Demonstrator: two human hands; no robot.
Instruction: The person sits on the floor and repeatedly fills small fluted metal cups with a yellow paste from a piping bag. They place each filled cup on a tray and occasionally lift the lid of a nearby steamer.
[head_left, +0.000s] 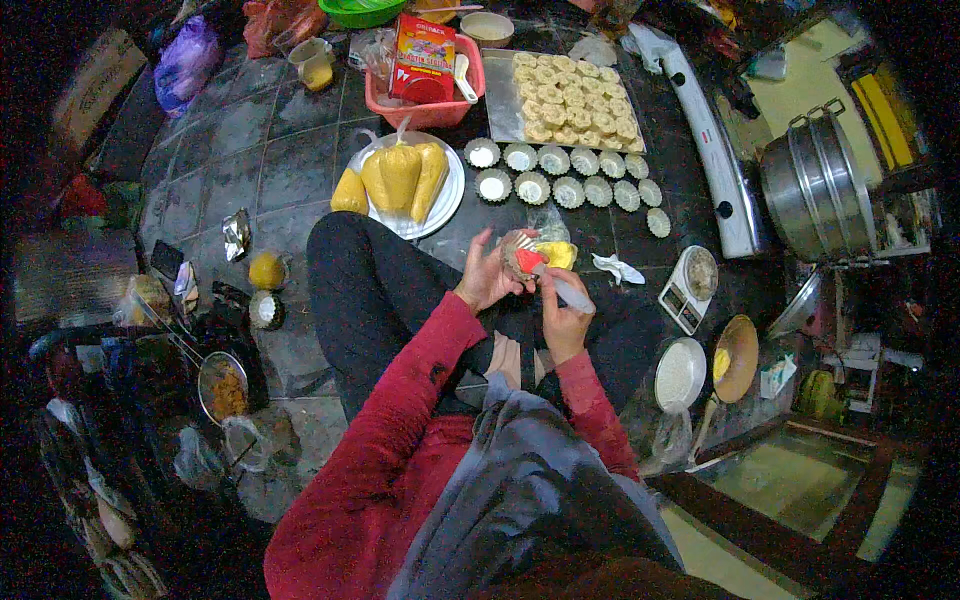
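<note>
My left hand holds a small fluted metal mould tilted on its side above my lap. In my right hand is a pastry brush with a red head and a pale, translucent handle. The brush head rests at the mould's opening. Just beyond my hands sits a soft yellow spread in clear plastic, partly hidden by the right hand. More fluted moulds stand in two rows on the dark tile floor, with one apart at the right.
A metal tray bears many pale dough pieces. Yellow-filled plastic bags lie on a white plate. Behind is a pink basin. To the right are a kitchen scale, a white bowl and a steamer pot.
</note>
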